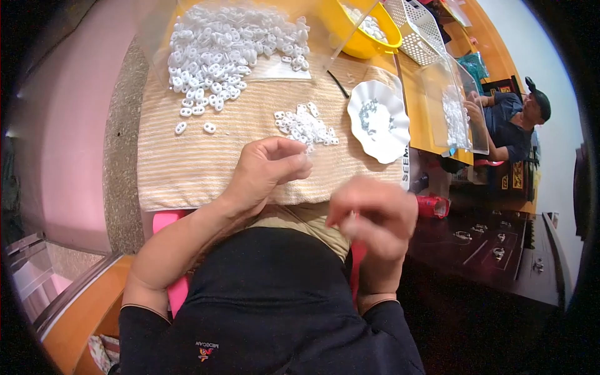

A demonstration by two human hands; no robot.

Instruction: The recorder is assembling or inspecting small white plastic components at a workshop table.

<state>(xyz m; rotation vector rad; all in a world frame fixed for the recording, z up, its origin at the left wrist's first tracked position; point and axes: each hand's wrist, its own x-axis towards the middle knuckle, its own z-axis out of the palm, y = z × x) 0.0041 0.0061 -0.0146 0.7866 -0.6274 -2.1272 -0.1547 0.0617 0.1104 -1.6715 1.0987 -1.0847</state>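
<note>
My left hand (272, 167) is over the cloth's near edge, thumb and forefinger brought together. A small whitish bit shows at their tips, too small to name. Just beyond those fingertips lies a small heap of white oval plastic pieces with two holes (305, 125). My right hand (377, 215) is raised to the right, close to my lap, its fingers curled and blurred by motion. Something pale appears at its thumb and fingertip, but its kind is unclear. A white wavy-rimmed dish (395, 139) holding tiny grey-green bits stands ahead of the right hand.
A large pile of the same white pieces (219, 47) covers the far left of the striped cloth (181, 169). A yellow basin (392, 40), a white perforated basket (415, 31) and a thin black stick (337, 84) are at far right. Another person (512, 122) works beyond a clear bin (437, 94).
</note>
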